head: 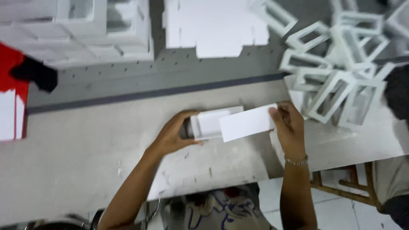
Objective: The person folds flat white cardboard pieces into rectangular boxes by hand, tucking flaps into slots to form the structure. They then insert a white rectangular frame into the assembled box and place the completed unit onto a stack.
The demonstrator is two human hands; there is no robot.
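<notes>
A small white box tray point(208, 122) is gripped by the left hand point(174, 134); a white card sleeve point(247, 122) is pinched by the right hand point(289, 125). White window frames point(336, 91) are heaped right, flat blanks point(215, 25) far.

The white tray point(209, 123) is partly covered: the flat white card point(248, 122) overlaps its right end, and the left hand point(175, 133) hides its left wall. The right hand point(289, 126) covers the card's right edge. The stack of white boxes point(85, 30) and the flat white sheets point(217, 25) are cut off by the top edge. The red object point(10, 72) is cut off at left. The pile of white frames point(341, 64) is blurred, perhaps a dozen pieces.
</notes>
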